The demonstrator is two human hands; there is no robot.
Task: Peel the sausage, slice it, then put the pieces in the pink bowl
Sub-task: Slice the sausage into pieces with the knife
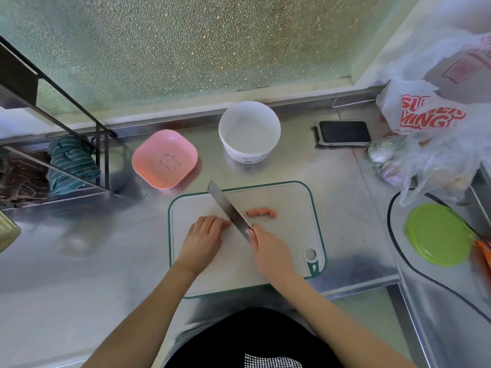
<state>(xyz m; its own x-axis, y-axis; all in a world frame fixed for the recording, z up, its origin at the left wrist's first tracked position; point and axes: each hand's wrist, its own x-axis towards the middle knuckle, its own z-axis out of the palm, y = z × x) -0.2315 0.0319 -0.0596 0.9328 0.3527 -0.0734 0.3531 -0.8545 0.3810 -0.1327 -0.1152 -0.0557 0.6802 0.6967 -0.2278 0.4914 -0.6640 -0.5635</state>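
Mid-slicing on the white, green-rimmed cutting board [292,197]: the left hand [203,235] pins the pink sausage stub [226,223], the right hand [268,251] grips the steel knife [228,208], cut pieces [261,212] lie mid-board, and the square pink bowl [164,158] near the bench's back edge is unfilled.

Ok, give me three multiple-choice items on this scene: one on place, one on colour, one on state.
1. Where are the cut pieces?
A. in the pink bowl
B. on the board
C. in the white bowl

2. What colour is the lid at right?
A. green
B. blue
C. red

3. The pink bowl is:
A. full
B. overturned
C. empty

Answers: 1 B, pieces lie right of the knife; 2 A, it is lime green; 3 C, only its bear drawing shows inside.
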